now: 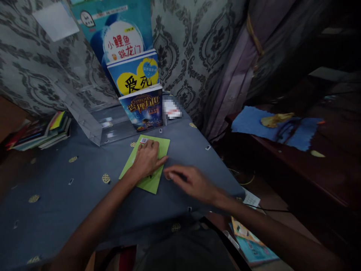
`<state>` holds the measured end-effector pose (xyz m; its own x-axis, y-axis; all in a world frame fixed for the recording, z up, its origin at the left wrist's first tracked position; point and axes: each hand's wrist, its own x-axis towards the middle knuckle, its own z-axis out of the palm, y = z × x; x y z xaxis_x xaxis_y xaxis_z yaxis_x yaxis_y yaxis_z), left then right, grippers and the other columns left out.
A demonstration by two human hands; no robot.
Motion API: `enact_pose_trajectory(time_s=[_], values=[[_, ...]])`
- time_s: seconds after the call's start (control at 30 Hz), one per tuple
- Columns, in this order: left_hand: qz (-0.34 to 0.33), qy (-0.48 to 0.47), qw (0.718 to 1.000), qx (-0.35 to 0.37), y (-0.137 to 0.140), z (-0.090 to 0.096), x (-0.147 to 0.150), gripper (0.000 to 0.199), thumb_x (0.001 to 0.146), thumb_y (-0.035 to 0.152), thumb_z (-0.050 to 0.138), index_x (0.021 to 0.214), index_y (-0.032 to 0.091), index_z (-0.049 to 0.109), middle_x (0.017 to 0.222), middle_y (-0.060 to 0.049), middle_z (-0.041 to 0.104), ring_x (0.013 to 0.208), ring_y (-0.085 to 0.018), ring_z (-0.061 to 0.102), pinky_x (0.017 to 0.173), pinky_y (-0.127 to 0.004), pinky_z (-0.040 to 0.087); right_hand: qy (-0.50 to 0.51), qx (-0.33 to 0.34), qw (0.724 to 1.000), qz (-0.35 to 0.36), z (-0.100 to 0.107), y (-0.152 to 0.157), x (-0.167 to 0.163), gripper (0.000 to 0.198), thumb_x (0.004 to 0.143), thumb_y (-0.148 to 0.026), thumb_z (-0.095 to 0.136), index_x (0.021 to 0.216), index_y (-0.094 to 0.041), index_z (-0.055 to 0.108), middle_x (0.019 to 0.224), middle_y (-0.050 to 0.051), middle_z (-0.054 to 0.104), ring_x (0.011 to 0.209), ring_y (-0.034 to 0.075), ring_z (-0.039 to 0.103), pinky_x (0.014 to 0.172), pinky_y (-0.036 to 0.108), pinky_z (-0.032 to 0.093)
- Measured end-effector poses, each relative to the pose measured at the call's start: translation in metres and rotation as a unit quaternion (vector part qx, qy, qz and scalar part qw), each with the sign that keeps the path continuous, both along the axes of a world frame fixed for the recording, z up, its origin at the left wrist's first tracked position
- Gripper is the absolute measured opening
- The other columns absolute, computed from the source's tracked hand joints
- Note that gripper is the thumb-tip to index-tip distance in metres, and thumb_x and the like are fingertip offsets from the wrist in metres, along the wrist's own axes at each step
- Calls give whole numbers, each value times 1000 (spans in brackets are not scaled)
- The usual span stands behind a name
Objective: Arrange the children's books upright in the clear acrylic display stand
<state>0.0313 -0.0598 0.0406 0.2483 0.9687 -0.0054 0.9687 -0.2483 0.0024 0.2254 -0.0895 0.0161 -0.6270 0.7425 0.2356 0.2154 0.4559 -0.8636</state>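
A thin lime-green book [150,185] lies flat on the cloth-covered table, a small barcode label near its top edge. My left hand [146,158] rests on it with the fingers stretched forward and the thumb out to the side. Just off the book's right edge is my right hand [193,182], slightly blurred. Its fingers are loosely bent, a gap shows between thumb and fingers, and I see nothing held in it. Beyond the green book, a dark blue book [145,113], a blue-and-yellow book [135,75] and a tall teal book [118,28] stand in tiers.
A clear plastic rack [87,126] stands at the back of the table. Several stacked books [46,130] lie at the left. On the right, a dark red table [332,173] carries a blue cloth [248,124]. More books [254,244] sit low at the lower right.
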Motion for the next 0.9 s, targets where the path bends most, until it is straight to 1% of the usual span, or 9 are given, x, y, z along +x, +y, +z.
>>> enact_pose_trajectory(time_s=[0.07,0.1,0.2,0.3,0.43,0.63,0.73,0.8,0.9], values=[[33,22,999,-4,-2,2,14,47,96,49,56,121,9,54,124,-20,62,121,-35,57,101,-48,47,53,-18,993,-101,-6,32,-1,28,99,-30,48,109,-23,73,98,5,79,92,21,75,84,35,59],[46,30,998,-4,-3,3,21,45,96,47,56,121,9,54,124,-21,62,122,-37,57,98,-49,48,69,-26,988,-134,-11,48,-2,28,98,-29,48,111,-22,71,104,6,78,97,22,74,88,37,58],[69,48,996,-7,-4,6,36,33,99,34,50,118,7,56,120,-22,64,118,-37,59,90,-47,53,81,-19,976,-200,-27,91,-10,26,92,-24,51,110,-21,69,109,8,77,102,23,72,94,42,56],[74,56,996,-15,-2,8,42,29,99,26,44,115,6,58,114,-22,66,113,-35,64,82,-42,55,103,-17,970,-220,-39,113,-19,30,92,-23,47,114,-20,66,111,10,76,106,23,72,98,44,54],[68,53,996,-27,1,10,41,31,100,23,40,111,6,63,106,-21,70,106,-33,69,79,-39,55,124,6,966,-227,-43,112,-20,31,95,-30,44,119,-21,62,111,10,77,106,23,72,98,43,53],[65,55,996,-27,2,14,40,36,101,23,35,108,6,66,103,-23,72,102,-32,71,81,-39,55,94,56,968,-225,-33,97,-13,34,101,-36,39,125,-23,59,108,9,77,104,24,71,97,45,52],[59,52,997,-23,1,11,40,36,101,23,35,109,6,66,105,-23,71,102,-32,71,80,-40,55,77,87,972,-203,-29,92,-15,37,103,-35,36,132,-23,55,115,10,76,109,24,68,99,44,50],[57,53,997,-17,0,8,40,36,101,23,36,110,5,66,107,-23,70,104,-34,70,80,-41,56,27,114,977,-180,-25,89,-17,38,104,-31,33,134,-22,55,118,10,74,116,25,65,101,43,49],[55,63,996,-13,-2,5,40,36,101,25,37,113,4,65,111,-24,68,110,-36,67,79,-41,56,-149,155,964,-155,-18,84,-20,37,103,-24,33,124,-19,63,110,13,75,110,28,65,97,44,47]])
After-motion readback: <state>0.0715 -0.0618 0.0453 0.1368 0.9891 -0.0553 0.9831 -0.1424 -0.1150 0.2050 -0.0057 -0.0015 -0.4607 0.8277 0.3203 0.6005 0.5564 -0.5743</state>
